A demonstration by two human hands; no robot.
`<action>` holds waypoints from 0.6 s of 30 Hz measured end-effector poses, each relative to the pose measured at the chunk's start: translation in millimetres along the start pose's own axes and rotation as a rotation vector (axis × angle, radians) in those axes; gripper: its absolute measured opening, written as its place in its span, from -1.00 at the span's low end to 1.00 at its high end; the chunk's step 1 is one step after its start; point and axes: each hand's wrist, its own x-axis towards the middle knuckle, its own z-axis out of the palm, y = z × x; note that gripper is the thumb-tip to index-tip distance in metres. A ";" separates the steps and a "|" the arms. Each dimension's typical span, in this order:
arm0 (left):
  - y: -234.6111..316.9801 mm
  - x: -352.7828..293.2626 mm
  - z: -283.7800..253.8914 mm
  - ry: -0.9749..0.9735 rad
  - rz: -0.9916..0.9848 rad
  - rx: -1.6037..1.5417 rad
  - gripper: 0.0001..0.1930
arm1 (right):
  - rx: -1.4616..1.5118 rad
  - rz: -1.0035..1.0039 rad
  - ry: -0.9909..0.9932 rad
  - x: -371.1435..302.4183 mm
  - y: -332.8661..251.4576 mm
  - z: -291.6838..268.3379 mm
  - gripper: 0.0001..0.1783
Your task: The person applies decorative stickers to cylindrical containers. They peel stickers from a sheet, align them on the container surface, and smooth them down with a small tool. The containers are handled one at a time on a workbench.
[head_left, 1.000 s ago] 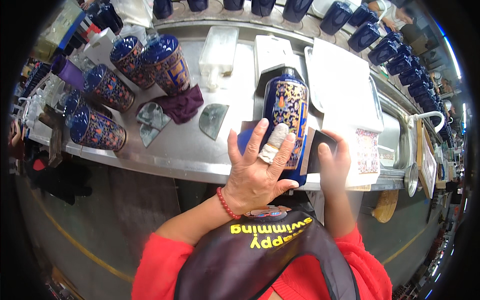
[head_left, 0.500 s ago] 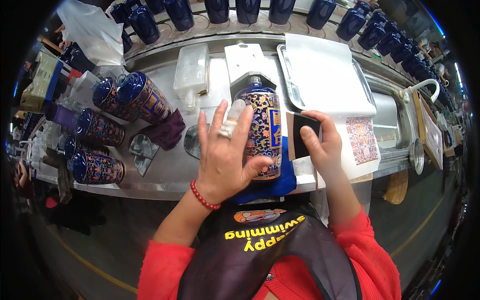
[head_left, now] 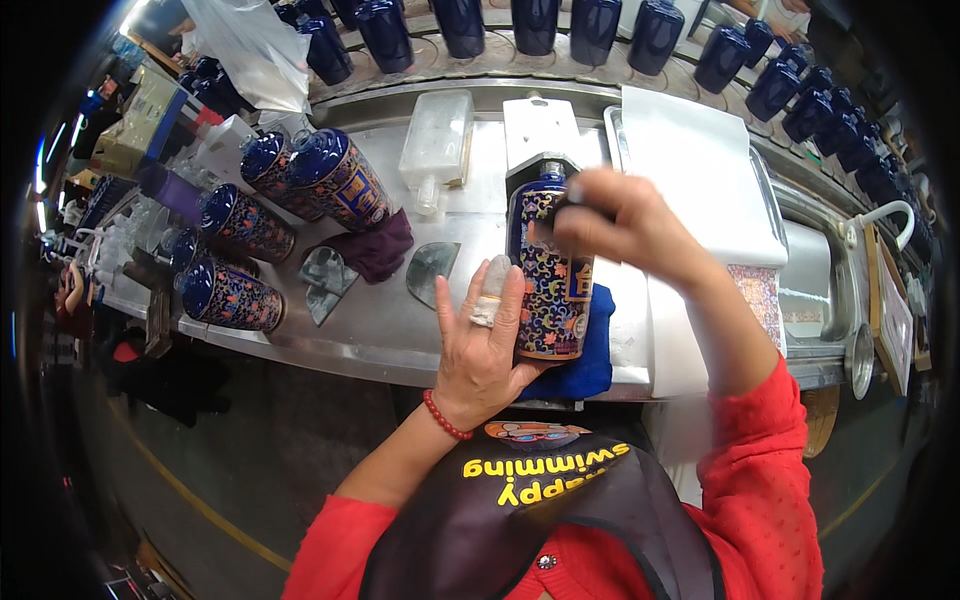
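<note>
A dark blue bottle (head_left: 552, 290) with a colourful floral wrap and a gold-framed label lies on its back, neck pointing away from me. Its neck rests by a dark angular holder (head_left: 530, 174), and a blue cloth (head_left: 597, 345) is under its lower end. My left hand (head_left: 482, 350) touches the bottle's lower left side, fingers stretched out and thumb by the base; one finger wears a greyish-white wrapping. Over the bottle's upper part, my right hand (head_left: 630, 222), smeared by motion, is closed round a flat black scraper (head_left: 580, 205) that meets the wrap.
Several wrapped blue bottles (head_left: 340, 180) stand at left beside a purple cloth (head_left: 375, 250) and dark green half-round plates (head_left: 432, 273). A clear bottle (head_left: 437, 140) lies beyond. White sheets (head_left: 690, 170) cover a tray at right; a patterned sheet (head_left: 757, 300) lies nearby. Plain blue bottles (head_left: 462, 28) line a conveyor.
My right hand has moved with the scraper from beside the bottle up onto its upper part. My left hand has slid toward the bottle's lower left edge. The whole view has shifted.
</note>
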 end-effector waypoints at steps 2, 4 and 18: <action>-1.9 -3.3 1.1 -0.016 -0.020 -0.018 0.10 | -0.602 -0.585 0.303 11.2 21.5 -0.7 -0.86; -4.8 -6.1 1.3 -0.025 -0.030 -0.051 0.10 | -0.913 -0.929 0.233 -21.3 36.9 24.5 -0.85; -2.2 -6.6 3.4 -0.008 -0.022 -0.028 0.02 | 0.221 -0.297 0.129 -3.9 48.2 1.4 -0.84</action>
